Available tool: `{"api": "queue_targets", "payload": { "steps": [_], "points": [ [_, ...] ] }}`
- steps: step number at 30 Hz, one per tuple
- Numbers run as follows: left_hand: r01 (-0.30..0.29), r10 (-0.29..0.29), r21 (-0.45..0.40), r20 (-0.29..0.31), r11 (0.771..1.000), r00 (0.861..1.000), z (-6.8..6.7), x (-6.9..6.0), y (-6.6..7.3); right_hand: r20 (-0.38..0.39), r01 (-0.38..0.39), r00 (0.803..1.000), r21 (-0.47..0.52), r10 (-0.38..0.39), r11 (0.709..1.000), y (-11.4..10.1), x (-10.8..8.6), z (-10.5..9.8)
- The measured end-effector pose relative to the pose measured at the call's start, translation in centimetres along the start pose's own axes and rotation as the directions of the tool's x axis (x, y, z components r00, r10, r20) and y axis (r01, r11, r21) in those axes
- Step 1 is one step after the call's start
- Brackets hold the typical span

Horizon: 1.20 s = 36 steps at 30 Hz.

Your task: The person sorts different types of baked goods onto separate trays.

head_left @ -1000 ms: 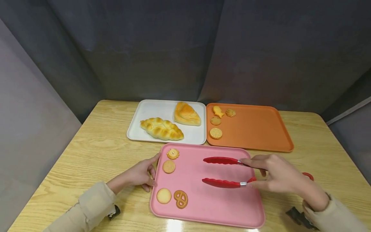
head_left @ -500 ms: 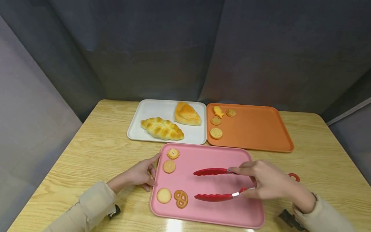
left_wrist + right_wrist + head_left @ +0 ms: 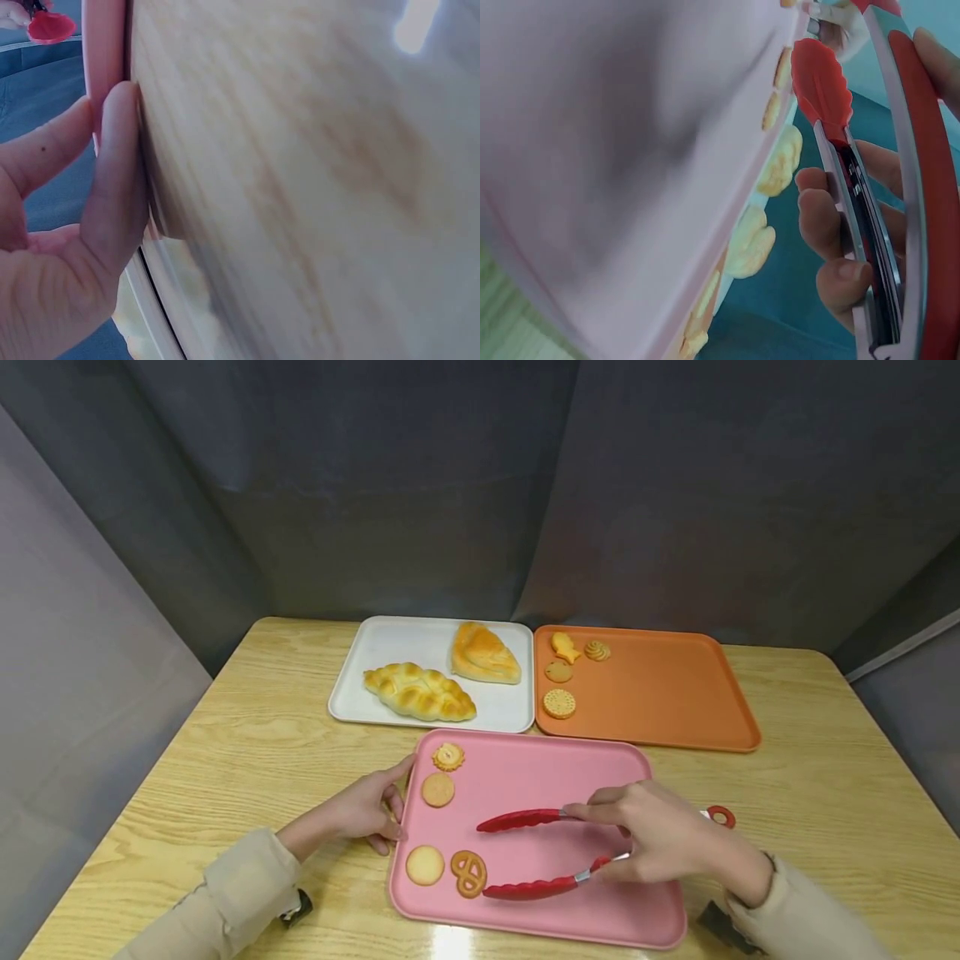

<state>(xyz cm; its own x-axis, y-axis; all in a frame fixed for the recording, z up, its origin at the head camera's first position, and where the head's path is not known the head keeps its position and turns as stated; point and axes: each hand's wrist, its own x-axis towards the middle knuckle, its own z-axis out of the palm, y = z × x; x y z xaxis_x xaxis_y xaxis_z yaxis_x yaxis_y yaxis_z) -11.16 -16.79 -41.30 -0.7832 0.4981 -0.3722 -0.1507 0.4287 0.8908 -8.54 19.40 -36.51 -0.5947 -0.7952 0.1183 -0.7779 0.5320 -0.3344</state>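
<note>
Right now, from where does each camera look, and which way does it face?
Head: worn on the head, facing forward and down at the pink tray and table; left hand, right hand and sleeves show.
Left wrist: on that wrist, facing the pink tray's edge and table; mostly the left hand shows.
Right wrist: on that wrist, facing along the tongs and pink tray; right hand near, left hand far.
Shared: head and right wrist both show the tongs.
</note>
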Motion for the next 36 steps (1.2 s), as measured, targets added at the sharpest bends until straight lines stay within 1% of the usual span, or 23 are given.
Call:
{"api": "queue_targets", "payload": {
  "steps": [4,10,12,14,19,23,30,36],
  "points": [
    [0.001,-0.001,0.005,0.003,1.000,1.000,0.0,0.0,-0.1,0.001,0.014,1.000,0.009,-0.014,1.000,-0.1,0.5,0.6],
    [0.007,-0.007,0.022,-0.001,1.000,1.000,0.0,0.2,-0.3,-0.053,0.068,0.996,-0.027,-0.070,0.997,-0.3,1.0,1.5],
    [0.007,-0.007,0.021,0.000,1.000,1.000,0.0,0.2,-0.3,-0.060,0.081,0.995,-0.029,-0.082,0.996,-0.3,1.1,1.7],
    [0.007,-0.007,0.016,0.003,1.000,1.000,0.0,0.2,-0.3,-0.062,0.085,0.994,-0.030,-0.086,0.996,-0.3,1.2,1.9],
    [0.001,-0.001,0.014,0.001,1.000,1.000,0.0,0.1,-0.2,-0.023,0.068,0.997,-0.020,-0.068,0.998,-0.3,1.4,2.0],
    [-0.003,0.003,0.014,-0.001,1.000,1.000,0.0,0.0,-0.1,-0.008,0.076,0.997,-0.013,-0.076,0.997,-0.3,1.5,2.1],
    [0.000,0.000,0.010,0.001,1.000,1.000,0.0,0.0,0.0,0.029,0.060,0.998,0.049,-0.062,0.997,-0.2,1.6,2.1],
    [0.005,-0.005,0.007,-0.002,1.000,1.000,0.0,0.0,0.0,-0.009,0.071,0.997,0.060,-0.070,0.996,-0.1,1.2,2.0]
  ]
}}
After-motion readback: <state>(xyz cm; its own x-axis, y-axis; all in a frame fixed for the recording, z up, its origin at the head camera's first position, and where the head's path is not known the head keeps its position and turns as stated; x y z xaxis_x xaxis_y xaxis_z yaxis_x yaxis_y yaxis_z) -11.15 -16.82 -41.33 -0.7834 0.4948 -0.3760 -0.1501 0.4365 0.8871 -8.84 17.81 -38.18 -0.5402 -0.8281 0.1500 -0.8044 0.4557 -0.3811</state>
